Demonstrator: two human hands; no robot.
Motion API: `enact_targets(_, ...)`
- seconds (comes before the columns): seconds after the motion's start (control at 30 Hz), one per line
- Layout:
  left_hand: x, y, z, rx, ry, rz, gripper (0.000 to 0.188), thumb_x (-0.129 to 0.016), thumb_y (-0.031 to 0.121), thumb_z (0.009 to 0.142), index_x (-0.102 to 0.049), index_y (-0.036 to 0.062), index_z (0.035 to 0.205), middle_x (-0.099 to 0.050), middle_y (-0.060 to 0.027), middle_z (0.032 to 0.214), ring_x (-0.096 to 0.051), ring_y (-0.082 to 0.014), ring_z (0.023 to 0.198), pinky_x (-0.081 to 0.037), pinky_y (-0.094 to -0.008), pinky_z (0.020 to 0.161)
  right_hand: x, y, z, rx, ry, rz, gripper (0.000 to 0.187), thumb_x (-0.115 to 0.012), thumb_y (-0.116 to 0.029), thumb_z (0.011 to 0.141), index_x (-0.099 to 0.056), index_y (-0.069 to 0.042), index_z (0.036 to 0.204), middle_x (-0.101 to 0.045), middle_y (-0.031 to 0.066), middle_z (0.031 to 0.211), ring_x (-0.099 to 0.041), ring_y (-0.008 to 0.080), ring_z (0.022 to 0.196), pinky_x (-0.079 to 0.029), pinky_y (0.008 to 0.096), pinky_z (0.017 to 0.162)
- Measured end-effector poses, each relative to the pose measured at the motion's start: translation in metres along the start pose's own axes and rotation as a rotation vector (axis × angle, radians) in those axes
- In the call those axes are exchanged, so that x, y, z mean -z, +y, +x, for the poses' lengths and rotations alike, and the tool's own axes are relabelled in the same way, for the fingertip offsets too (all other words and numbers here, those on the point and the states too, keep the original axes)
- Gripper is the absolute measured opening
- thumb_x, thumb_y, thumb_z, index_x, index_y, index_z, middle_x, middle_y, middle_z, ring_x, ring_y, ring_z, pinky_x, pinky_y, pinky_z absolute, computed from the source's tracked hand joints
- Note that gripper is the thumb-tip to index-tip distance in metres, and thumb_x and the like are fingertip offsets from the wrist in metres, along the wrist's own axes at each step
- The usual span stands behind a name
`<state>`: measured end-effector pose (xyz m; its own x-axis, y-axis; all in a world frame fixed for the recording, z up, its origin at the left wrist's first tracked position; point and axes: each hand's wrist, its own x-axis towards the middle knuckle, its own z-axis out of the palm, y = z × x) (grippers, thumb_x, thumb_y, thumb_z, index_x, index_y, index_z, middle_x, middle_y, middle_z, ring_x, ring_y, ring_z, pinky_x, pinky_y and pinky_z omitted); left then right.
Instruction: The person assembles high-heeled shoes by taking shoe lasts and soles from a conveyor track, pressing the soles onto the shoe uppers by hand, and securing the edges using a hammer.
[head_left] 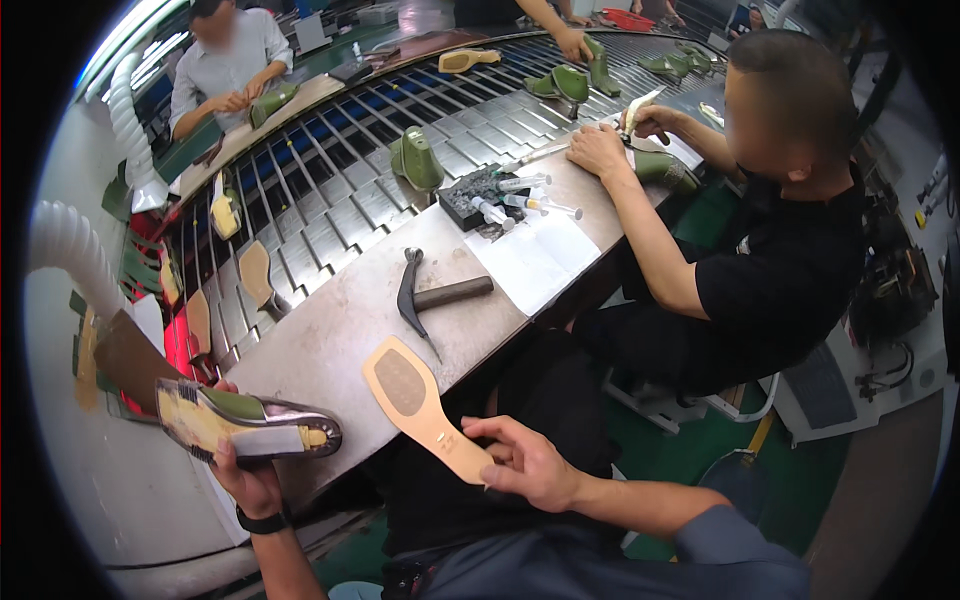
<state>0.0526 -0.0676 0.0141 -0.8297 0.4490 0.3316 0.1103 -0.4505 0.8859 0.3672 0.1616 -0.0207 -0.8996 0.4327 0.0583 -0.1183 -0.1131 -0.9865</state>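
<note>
My left hand [250,484] is closed round a shoe upper on a green last [245,418], tipped so that its yellowish underside shows. At the middle of the view my right hand [532,464] pinches one end of a tan shoe sole [428,415], which has a brown oval patch at its far end. The sole is held over the near edge of the workbench [330,320], apart from the shoe. A shoemaker's hammer [420,294] lies on the bench just beyond the sole.
Syringes [520,205] lie on a dark block [470,195] beside a white sheet [545,262]. A slatted conveyor [310,190] behind the bench carries soles and green lasts [417,160]. At my right a co-worker [770,210] handles a shoe; white ducts [75,245] hang at left.
</note>
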Motion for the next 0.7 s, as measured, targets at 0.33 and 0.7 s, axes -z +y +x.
enact_targets(0.33,-0.067,-0.005,0.015,0.102,-0.255,-0.123,0.073,-0.076,0.026,0.088,-0.046,-0.0026,0.149,-0.058,-0.0146,0.144,-0.061,-0.0239,0.128,-0.048,-0.0361,0.107,-0.004,0.019,0.048,-0.325,-0.085,0.263,0.025,-0.069,-0.015,0.101,-0.07,0.008,0.111,-0.076,0.0178,0.092,-0.077,0.0246,0.078,-0.065,0.0364,0.068)
enact_targets(0.7,-0.093,0.06,0.059,0.113,-0.28,-0.255,0.059,-0.055,0.01,0.102,-0.037,0.0001,0.158,-0.055,-0.029,0.149,-0.056,-0.0354,0.139,-0.049,-0.0469,0.115,-0.03,-0.035,0.066,0.069,-0.057,0.147,0.05,-0.063,-0.039,0.106,-0.061,0.01,0.117,-0.074,0.0231,0.089,-0.077,0.0314,0.075,-0.066,0.0432,0.066)
